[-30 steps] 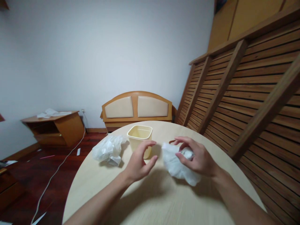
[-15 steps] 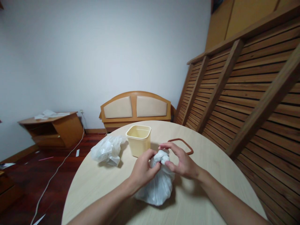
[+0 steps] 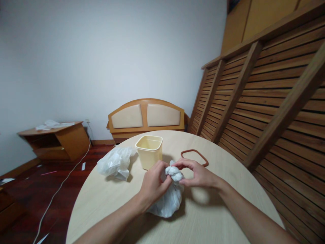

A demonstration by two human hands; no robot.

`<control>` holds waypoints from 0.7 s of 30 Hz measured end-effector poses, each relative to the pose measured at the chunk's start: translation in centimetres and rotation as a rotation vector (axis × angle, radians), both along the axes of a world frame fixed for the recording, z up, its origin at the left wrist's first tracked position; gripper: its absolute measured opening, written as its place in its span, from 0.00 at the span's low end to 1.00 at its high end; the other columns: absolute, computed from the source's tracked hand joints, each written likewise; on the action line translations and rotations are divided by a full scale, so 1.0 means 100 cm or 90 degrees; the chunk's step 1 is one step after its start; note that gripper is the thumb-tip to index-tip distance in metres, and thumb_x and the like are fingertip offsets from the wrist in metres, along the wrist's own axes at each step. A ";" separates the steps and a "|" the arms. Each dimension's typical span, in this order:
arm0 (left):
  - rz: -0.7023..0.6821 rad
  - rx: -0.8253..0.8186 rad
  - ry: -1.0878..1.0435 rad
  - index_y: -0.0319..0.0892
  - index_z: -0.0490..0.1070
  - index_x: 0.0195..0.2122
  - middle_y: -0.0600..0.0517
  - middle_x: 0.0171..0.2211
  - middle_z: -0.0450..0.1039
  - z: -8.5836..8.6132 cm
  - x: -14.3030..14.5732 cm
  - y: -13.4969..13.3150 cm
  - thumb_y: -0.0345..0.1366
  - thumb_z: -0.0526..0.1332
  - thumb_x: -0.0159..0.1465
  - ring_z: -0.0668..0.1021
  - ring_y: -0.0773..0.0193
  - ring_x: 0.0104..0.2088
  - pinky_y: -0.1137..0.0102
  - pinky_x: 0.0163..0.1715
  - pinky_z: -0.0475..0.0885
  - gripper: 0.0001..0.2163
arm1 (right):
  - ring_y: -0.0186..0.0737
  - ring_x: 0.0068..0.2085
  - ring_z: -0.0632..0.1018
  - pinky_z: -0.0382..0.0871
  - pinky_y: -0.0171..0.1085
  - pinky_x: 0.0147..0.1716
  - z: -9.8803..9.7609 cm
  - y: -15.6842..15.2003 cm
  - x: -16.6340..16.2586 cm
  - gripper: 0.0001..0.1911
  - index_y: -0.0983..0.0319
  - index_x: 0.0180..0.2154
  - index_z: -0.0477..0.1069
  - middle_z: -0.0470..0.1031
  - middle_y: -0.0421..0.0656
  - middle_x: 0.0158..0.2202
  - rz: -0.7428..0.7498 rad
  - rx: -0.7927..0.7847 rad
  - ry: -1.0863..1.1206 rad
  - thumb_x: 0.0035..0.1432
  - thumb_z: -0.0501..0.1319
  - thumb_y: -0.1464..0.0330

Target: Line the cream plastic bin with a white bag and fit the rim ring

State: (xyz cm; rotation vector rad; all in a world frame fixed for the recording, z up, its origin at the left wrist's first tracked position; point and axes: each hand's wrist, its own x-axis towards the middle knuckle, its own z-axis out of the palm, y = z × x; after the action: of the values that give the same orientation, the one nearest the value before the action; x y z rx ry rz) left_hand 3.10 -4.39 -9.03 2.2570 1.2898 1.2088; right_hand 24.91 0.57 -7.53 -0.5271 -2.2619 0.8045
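Note:
A filled white plastic bag [image 3: 166, 203] is on the round table near me, its top twisted into a knot. My left hand [image 3: 155, 183] is closed on the left side of that knot, thumb in front. On the knot's right side, my right hand [image 3: 194, 173] pinches the gathered plastic between thumb and fingers. Just behind my left hand stands a pale yellow square bin [image 3: 149, 157], upright and without a liner over its rim. A brown rounded-square ring [image 3: 203, 156] lies flat beyond my right hand.
A crumpled, translucent white bag [image 3: 116, 164] lies left of the bin on the round table [image 3: 101, 206]. Behind the table is a headboard [image 3: 146, 115]. Slatted wooden panels [image 3: 266, 101] lean at the right. A white cable [image 3: 61, 184] runs across the floor by a low cabinet [image 3: 68, 139].
My right hand has closed its fingers onto the knot and shifted slightly down. The knot has turned and looks tighter, and the bag's body has moved a little left and up.

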 end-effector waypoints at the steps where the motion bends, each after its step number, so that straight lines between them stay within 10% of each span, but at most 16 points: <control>1: 0.001 0.003 0.005 0.44 0.68 0.40 0.51 0.37 0.75 0.001 0.000 0.000 0.31 0.59 0.61 0.77 0.59 0.38 0.67 0.38 0.69 0.06 | 0.43 0.46 0.79 0.74 0.43 0.46 0.000 0.000 0.000 0.22 0.58 0.50 0.76 0.80 0.44 0.46 -0.011 -0.001 0.001 0.52 0.70 0.66; 21: 0.002 0.033 0.020 0.44 0.64 0.34 0.50 0.31 0.74 0.000 0.005 -0.007 0.37 0.59 0.63 0.76 0.59 0.32 0.68 0.32 0.67 0.05 | 0.40 0.30 0.75 0.67 0.37 0.31 -0.013 -0.010 -0.022 0.10 0.57 0.29 0.61 0.71 0.38 0.27 -0.344 0.196 0.104 0.51 0.63 0.72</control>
State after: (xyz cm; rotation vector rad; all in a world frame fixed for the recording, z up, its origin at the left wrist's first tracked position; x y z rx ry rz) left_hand 3.58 -5.11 -9.07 2.3195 1.2876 1.2269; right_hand 22.68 -0.41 -8.85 -0.8372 -1.9068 0.2136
